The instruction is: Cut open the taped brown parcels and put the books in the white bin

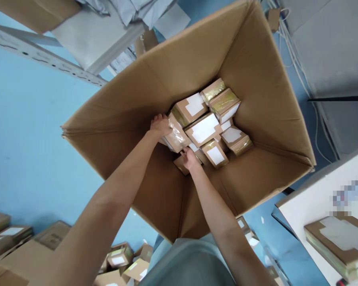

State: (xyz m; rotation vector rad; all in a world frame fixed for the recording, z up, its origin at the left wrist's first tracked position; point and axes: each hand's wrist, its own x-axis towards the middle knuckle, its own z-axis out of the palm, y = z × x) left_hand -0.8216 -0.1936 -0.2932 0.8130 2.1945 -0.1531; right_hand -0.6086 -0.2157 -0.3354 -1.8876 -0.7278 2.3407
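Observation:
Both my arms reach down into a large open cardboard carton. Near its left inner wall, a small taped cardboard box lies between my hands. My left hand wraps over the box's left end, fingers curled on it. At the box's lower right corner, my right hand grips with thumb and fingers close together. Right beside it is a labelled box with a white sticker. Several more small boxes, such as a taped one, lie on the carton's bottom.
A metal shelf frame with grey plastic packages stands at the upper left. Several boxes lie on the blue floor behind the carton's near edge. At the right, a white table bears a taped box. White cables run along the floor.

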